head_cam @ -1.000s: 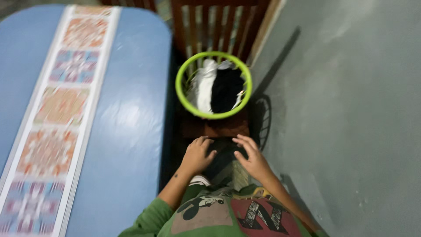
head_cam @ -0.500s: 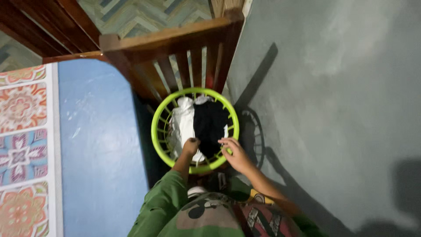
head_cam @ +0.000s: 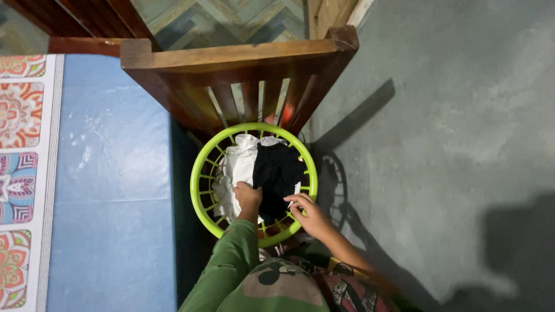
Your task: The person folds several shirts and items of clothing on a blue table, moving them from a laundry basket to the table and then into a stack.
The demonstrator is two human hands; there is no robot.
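Note:
A lime-green slatted plastic basket (head_cam: 199, 184) stands on a wooden chair and holds a white cloth (head_cam: 237, 167) and a black cloth (head_cam: 278, 170). My left hand (head_cam: 247, 196) is down inside the basket, fingers closed at the seam where the white and black cloths meet. My right hand (head_cam: 309, 214) rests at the basket's near right side, fingertips pinching the lower edge of the black cloth. Green sleeves and a printed green shirt fill the bottom of the view.
The wooden chair's slatted back (head_cam: 231, 63) rises just beyond the basket. A blue table (head_cam: 110, 190) with a patterned runner (head_cam: 20, 133) lies on the left. Grey concrete floor (head_cam: 451, 150) spreads to the right, with the basket's shadow on it.
Both hands have gone from a dark item in front of the basket up into the basket and onto the cloths. The view has tilted toward the chair back.

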